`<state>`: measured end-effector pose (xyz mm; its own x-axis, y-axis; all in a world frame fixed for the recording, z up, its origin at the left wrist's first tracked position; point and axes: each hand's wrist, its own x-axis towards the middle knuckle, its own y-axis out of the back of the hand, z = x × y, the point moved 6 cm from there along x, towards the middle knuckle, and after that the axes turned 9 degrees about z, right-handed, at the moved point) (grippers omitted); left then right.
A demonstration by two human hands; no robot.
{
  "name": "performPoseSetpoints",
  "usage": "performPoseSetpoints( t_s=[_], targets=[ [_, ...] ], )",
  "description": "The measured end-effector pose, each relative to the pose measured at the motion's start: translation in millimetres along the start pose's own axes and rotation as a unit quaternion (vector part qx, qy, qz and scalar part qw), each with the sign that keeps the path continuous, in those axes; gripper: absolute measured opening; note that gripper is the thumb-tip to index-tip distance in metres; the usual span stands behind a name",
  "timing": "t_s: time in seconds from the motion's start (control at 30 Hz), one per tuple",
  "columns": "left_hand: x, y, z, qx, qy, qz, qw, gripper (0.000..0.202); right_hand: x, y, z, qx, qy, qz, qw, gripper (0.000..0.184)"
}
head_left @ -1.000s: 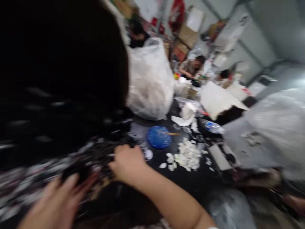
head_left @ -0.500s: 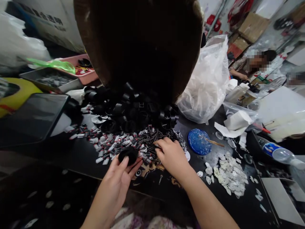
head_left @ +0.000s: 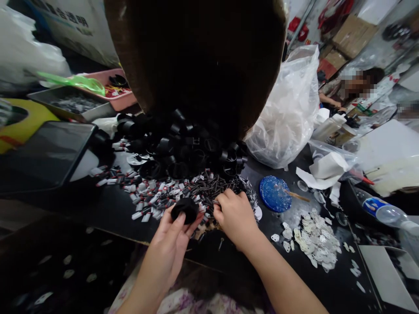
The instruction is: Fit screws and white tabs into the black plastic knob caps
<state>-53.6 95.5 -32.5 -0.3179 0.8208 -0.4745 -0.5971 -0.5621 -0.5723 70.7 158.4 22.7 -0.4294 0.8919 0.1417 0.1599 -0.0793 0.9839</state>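
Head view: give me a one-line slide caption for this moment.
Left hand holds a black round part; right hand is at a pile of small dark parts, near a blue disc.

Pale wall at upper right, stacked brown cardboard boxes near it, black flat-topped table, dark floor below, dim light

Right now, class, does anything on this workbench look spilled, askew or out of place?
Mildly: a clear plastic bottle with a blue label lies on its side at the right, not upright, and a few flat white plates have strayed from their heap. It may be ordinary clutter.
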Motion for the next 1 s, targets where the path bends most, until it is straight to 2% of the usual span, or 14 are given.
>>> performPoseSetpoints(
  t_s=[0.17, 0.4, 0.5, 0.57, 0.63, 0.7, 0.8, 0.9, 1.0],
  targets=[
    [-6.2, 1.1, 1.0, -0.019, -0.01, 0.031, 0.999, 0.019, -1.4, 6.2, -0.6, 0.018, -0.01, 0.007, 1.0, 0.016],
    [-5.9, 4.0, -1.6, -0.032, 0.01, 0.046, 0.998, 0.02, 18.2, 2.2, -12.2, 0.085, -0.04, 0.01, 0.996, 0.013],
    [-4.7, 3.9, -3.0, -0.033, 0.03, 0.051, 0.998, 0.022, 8.8, 8.7, -7.1, 0.14, -0.061, 0.009, 0.988, 0.01],
    [-7.5, 2.5, -4.8, -0.035, 0.044, 0.042, 0.998, 0.022, -4.9, 15.2, -0.4, 0.245, -0.097, 0.014, 0.965, 0.01],
    [-12.6, -0.8, -6.8, -0.034, 0.05, 0.02, 0.998, 0.022, -20.1, 20.5, 5.9, 0.384, -0.144, 0.032, 0.911, 0.009],
    [-17.8, -4.2, -9.4, -0.027, 0.052, 0.001, 0.998, 0.024, -33.0, 23.5, 10.4, 0.475, -0.179, 0.059, 0.86, 0.009],
    [-22.7, -6.5, -14.3, -0.017, 0.055, -0.002, 0.998, 0.028, -44.5, 24.0, 13.8, 0.494, -0.199, 0.079, 0.843, 0.009],
    [-24.7, -7.4, -18.4, 0.0, 0.055, -0.002, 0.998, 0.023, -49.9, 22.8, 18.5, 0.499, -0.218, 0.089, 0.834, 0.008],
    [-26.4, -9.9, -20.3, 0.007, 0.047, -0.025, 0.999, 0.019, -53.8, 22.2, 23.5, 0.511, -0.235, 0.094, 0.822, 0.008]
  ],
)
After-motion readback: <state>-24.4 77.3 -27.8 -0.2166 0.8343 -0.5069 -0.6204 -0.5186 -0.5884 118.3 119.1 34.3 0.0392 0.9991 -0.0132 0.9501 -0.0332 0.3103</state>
